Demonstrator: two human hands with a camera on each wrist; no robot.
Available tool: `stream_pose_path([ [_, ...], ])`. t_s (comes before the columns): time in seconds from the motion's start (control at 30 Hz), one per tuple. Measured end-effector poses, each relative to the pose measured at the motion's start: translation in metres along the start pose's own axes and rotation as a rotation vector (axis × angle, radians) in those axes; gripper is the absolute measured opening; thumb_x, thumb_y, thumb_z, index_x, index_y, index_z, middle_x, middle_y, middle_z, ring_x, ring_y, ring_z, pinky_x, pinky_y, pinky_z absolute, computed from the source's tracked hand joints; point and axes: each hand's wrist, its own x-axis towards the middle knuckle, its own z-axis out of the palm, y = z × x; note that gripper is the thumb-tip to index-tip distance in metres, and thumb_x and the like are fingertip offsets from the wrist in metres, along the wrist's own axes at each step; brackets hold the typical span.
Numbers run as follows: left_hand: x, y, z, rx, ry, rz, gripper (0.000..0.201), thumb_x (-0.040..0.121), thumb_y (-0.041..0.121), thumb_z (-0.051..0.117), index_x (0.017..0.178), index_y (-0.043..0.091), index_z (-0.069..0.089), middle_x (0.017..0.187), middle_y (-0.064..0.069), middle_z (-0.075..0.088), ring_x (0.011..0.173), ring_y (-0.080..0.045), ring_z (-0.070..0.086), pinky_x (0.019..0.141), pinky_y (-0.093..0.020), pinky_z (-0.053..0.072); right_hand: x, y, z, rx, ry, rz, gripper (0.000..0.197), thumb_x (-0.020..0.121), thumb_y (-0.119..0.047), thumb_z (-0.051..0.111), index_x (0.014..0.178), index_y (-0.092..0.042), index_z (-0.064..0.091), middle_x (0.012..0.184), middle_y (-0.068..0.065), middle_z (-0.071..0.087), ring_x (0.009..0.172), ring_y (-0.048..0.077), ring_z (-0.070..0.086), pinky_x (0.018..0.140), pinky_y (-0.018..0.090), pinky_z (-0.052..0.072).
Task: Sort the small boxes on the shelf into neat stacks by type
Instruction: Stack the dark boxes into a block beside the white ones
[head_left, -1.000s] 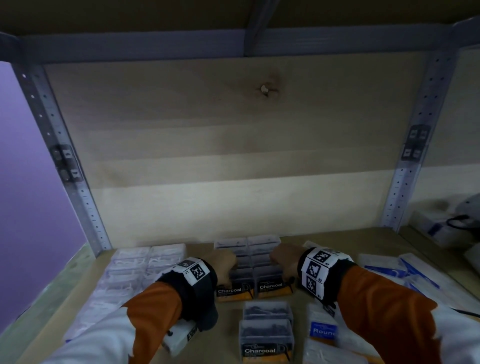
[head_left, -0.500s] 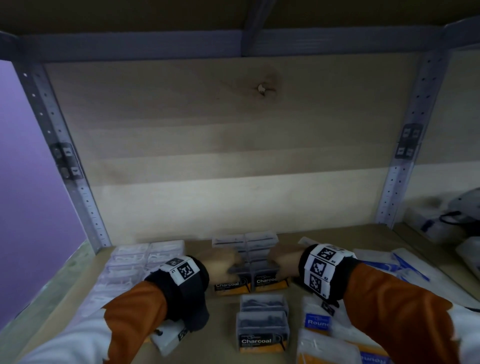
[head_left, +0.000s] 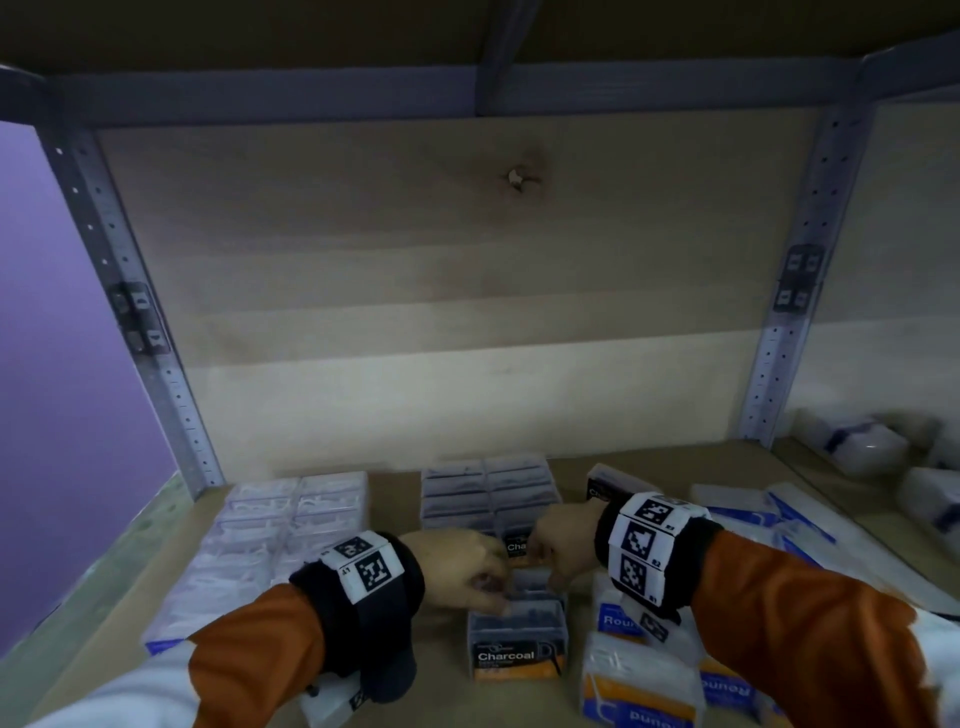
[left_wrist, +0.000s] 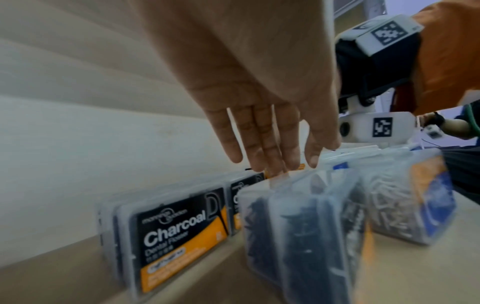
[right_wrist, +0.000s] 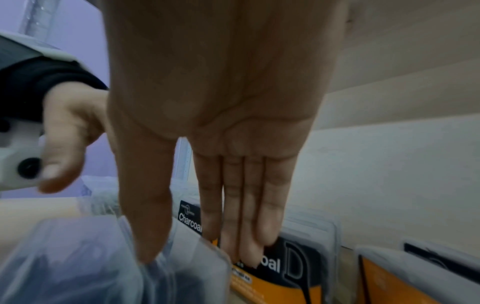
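Both hands hang over the loose Charcoal floss boxes (head_left: 514, 631) at the front middle of the shelf (head_left: 649, 467). The left hand (head_left: 460, 564) has straight fingers (left_wrist: 262, 152), tips at the top edge of a clear box; contact is blurred. The right hand (head_left: 563, 540) is also extended, thumb tip on a clear box, fingers (right_wrist: 249, 205) covering part of the label of the Charcoal stack (head_left: 485, 491) behind. Neither hand grips anything. The clear-box stacks (head_left: 291, 512) stand at left. The Round floss packs (head_left: 639, 686) at right are partly cut off by the frame edge and the sleeve.
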Motion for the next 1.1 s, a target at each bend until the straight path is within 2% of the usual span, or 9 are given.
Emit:
stream_pose_path([
  [0.1, 0.001, 0.006, 0.006, -0.031, -0.037, 0.000, 0.050, 0.095, 0.040, 0.049, 0.131, 0.006, 0.052, 0.129, -0.014, 0.048, 0.114, -0.030, 0.048, 0.091, -0.036, 0.039, 0.000, -0.001, 0.003, -0.026, -0.008, 0.005, 0.046, 0.090, -0.024, 0.059, 0.129, -0.001, 0.053, 0.123, 0.018, 0.060, 0.112, 0.033, 0.056, 0.090, 0.039, 0.047],
  [0.23, 0.003, 0.011, 0.013, -0.032, -0.042, -0.039, 0.054, 0.093, 0.038, 0.053, 0.137, 0.007, 0.045, 0.139, -0.011, 0.040, 0.122, -0.030, 0.043, 0.093, -0.034, 0.038, -0.001, 0.000, 0.005, -0.027, -0.004, 0.002, 0.049, 0.090, -0.024, 0.059, 0.133, -0.003, 0.049, 0.129, 0.016, 0.056, 0.115, 0.030, 0.053, 0.091, 0.035, 0.044],
  [0.37, 0.003, 0.017, 0.017, -0.041, -0.004, -0.087, 0.053, 0.092, 0.030, 0.055, 0.139, 0.009, 0.043, 0.135, -0.014, 0.040, 0.120, -0.032, 0.044, 0.091, -0.035, 0.038, -0.001, 0.000, 0.006, -0.031, 0.001, 0.008, 0.047, 0.091, -0.023, 0.059, 0.130, 0.000, 0.051, 0.126, 0.018, 0.057, 0.114, 0.032, 0.054, 0.089, 0.036, 0.044],
  [0.6, 0.002, 0.025, 0.021, -0.027, 0.030, -0.172, 0.050, 0.091, 0.027, 0.056, 0.135, 0.007, 0.044, 0.130, -0.015, 0.042, 0.114, -0.034, 0.049, 0.086, -0.039, 0.044, 0.002, 0.001, 0.008, -0.081, 0.020, 0.027, 0.039, 0.092, -0.020, 0.056, 0.121, 0.007, 0.056, 0.119, 0.025, 0.060, 0.099, 0.034, 0.058, 0.071, 0.031, 0.037],
  [0.7, 0.005, 0.027, 0.023, -0.002, 0.027, -0.206, 0.047, 0.089, 0.027, 0.057, 0.129, 0.005, 0.048, 0.129, -0.014, 0.041, 0.110, -0.033, 0.051, 0.077, -0.037, 0.043, 0.003, 0.006, 0.009, -0.088, 0.015, 0.067, 0.040, 0.093, -0.020, 0.054, 0.120, 0.009, 0.056, 0.121, 0.028, 0.058, 0.108, 0.039, 0.057, 0.085, 0.042, 0.048],
  [0.77, 0.007, 0.027, 0.025, -0.003, 0.035, -0.222, 0.044, 0.088, 0.026, 0.057, 0.125, 0.004, 0.050, 0.128, -0.014, 0.040, 0.107, -0.034, 0.052, 0.071, -0.036, 0.040, 0.003, 0.009, 0.010, -0.079, 0.015, 0.088, 0.038, 0.093, -0.018, 0.053, 0.119, 0.010, 0.057, 0.120, 0.029, 0.059, 0.102, 0.039, 0.059, 0.084, 0.042, 0.049],
  [0.87, 0.009, 0.025, 0.027, -0.045, 0.055, -0.242, 0.041, 0.085, 0.024, 0.060, 0.120, 0.003, 0.053, 0.125, -0.016, 0.045, 0.106, -0.035, 0.054, 0.073, -0.039, 0.044, 0.002, 0.013, 0.010, -0.060, 0.003, 0.110, 0.032, 0.094, -0.016, 0.051, 0.109, 0.011, 0.061, 0.094, 0.032, 0.058, 0.071, 0.027, 0.045, 0.055, 0.029, 0.036],
  [0.97, 0.008, 0.023, 0.029, -0.069, 0.070, -0.248, 0.042, 0.082, 0.022, 0.064, 0.117, 0.002, 0.054, 0.121, -0.016, 0.049, 0.105, -0.033, 0.054, 0.076, -0.039, 0.046, 0.001, 0.014, 0.008, -0.055, 0.004, 0.139, 0.019, 0.094, -0.015, 0.052, 0.096, 0.002, 0.062, 0.063, 0.011, 0.039, 0.055, 0.022, 0.034, 0.051, 0.025, 0.029],
  [1.1, 0.005, 0.015, 0.027, -0.094, 0.052, -0.267, 0.041, 0.080, 0.023, 0.067, 0.113, 0.002, 0.055, 0.104, -0.009, 0.044, 0.102, -0.032, 0.053, 0.072, -0.037, 0.041, 0.002, 0.014, 0.008, -0.061, -0.009, 0.153, 0.037, 0.093, -0.018, 0.055, 0.116, 0.010, 0.059, 0.100, 0.028, 0.059, 0.078, 0.025, 0.047, 0.069, 0.032, 0.039],
])
